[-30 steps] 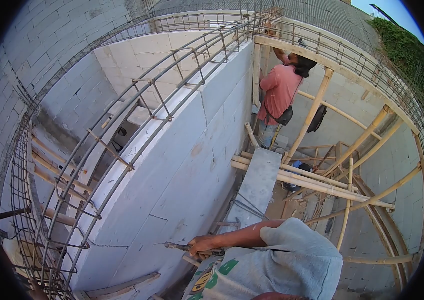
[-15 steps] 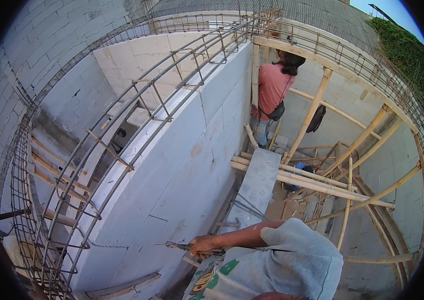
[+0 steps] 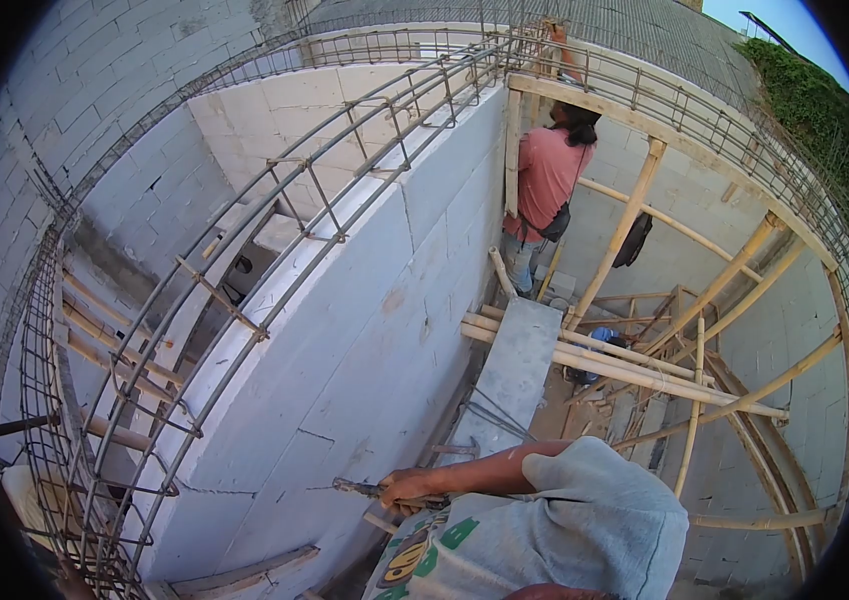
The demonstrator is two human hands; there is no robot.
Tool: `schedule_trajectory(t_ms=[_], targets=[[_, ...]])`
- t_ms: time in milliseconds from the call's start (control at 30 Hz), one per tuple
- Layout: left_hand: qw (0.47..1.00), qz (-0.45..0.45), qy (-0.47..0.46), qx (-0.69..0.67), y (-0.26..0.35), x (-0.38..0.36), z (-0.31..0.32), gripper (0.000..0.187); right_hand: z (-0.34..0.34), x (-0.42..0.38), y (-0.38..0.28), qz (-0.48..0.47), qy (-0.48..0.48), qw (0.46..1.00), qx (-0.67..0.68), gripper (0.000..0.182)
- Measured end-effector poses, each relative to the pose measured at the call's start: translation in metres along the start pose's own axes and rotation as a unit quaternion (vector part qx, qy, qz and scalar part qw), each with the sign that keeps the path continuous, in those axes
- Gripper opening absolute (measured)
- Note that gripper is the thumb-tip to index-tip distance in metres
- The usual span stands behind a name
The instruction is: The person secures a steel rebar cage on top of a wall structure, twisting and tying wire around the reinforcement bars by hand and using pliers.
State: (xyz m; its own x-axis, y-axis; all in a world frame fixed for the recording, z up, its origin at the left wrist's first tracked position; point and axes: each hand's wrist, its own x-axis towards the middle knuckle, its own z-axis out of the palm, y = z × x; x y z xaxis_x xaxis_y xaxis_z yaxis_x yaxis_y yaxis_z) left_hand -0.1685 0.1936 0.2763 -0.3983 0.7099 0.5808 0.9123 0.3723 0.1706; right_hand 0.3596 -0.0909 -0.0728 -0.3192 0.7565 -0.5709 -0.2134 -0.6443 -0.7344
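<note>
Presently, right hand (image 3: pixel 404 490), bottom centre of frame: fingers closed round the pliers (image 3: pixel 355 489), clamped on the handles. Tool jaws point left toward the wall (image 3: pixel 364 350); contact with it cannot be told, nor whether the jaws are parted. Left hand: not made out, so state of its fingers unknown.

Forearm runs right to a grey sleeve (image 3: pixel 609 510). Just above the hand, a hammer (image 3: pixel 457 449); above that, thin rods (image 3: pixel 500 412) lying on the plank (image 3: pixel 519 345), which spans bamboo poles (image 3: pixel 634 370) right of centre.

Along the wall's top, left of centre, runs a rebar cage (image 3: pixel 266 335), well apart from the pliers. Upper centre: co-worker in a pink shirt (image 3: pixel 549 178), back to the camera, one arm raised to the steel at the corner.

Step in hand (judgement): pliers held ready, not applied to the steel. Next move (judgement): use on the cage would call for lifting the pliers up and left over the wall's edge, grip kept firm, jaws turned onto the bars.
</note>
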Motion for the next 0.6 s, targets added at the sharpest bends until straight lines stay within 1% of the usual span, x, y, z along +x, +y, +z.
schedule_trajectory(t_ms=[300,467,533,600], targets=[[0.999,-0.004,-0.009,0.032,-0.007,0.003,0.007,0.093,0.000,-0.002,-0.005,0.006,0.008,1.000,-0.010,0.020],[0.996,-0.014,-0.030,0.086,-0.025,0.004,0.003,0.093,-0.005,0.008,0.005,0.011,-0.020,1.000,0.004,0.022],[0.998,-0.022,-0.012,0.064,-0.039,0.015,0.021,0.093,-0.008,0.012,0.010,0.022,-0.033,0.999,0.025,0.023],[0.998,-0.024,-0.020,0.047,-0.049,0.020,0.024,0.092,-0.008,0.015,0.012,0.030,-0.040,0.998,0.034,0.025]])
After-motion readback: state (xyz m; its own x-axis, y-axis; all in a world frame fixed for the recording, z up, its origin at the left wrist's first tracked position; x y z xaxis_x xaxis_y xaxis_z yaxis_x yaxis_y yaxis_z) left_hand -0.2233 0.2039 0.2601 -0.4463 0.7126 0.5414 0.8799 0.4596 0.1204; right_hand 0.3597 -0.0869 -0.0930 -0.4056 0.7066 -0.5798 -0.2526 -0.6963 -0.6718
